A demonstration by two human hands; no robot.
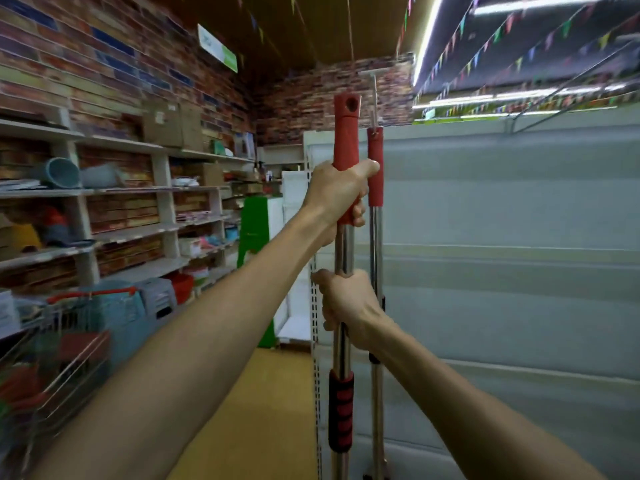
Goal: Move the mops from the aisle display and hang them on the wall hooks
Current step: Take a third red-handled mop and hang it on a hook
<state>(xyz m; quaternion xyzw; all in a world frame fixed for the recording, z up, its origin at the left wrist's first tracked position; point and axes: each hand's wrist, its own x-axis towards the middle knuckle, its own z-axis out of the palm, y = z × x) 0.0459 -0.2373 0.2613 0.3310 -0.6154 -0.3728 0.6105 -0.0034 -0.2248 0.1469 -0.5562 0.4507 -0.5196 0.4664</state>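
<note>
left hand (341, 194) wrapped tight around the lower part of the red grip of the held mop (343, 258), thumb riding up toward 1 o'clock; right hand (348, 304) clenched on the bare steel shaft just below, at 6 o'clock of the left. two-hand stack reads as control for a long, top-heavy pole: upper hand steers the tip, lower one carries the weight

held mop stands near frame centre, close in front of the white shelving end (313, 237). long axis vertical, near plumb. red cap with hanging hole (352, 105) points to 12 o'clock, open for a hook; ribbed red-black sleeve (341, 410) sits low at 6 o'clock. mop head out of view below the frame

second mop (375, 168) just beside at 3 o'clock, parallel, its red top caught on a metal hook (374, 98) – judged already hung. held mop's hole sits near that hook's level but not on any hook yet; likely needs a lift and sideways nudge

shopping cart (69, 327) at 8 o'clock, stocked shelves (121, 192) at 9 o'clock
</note>
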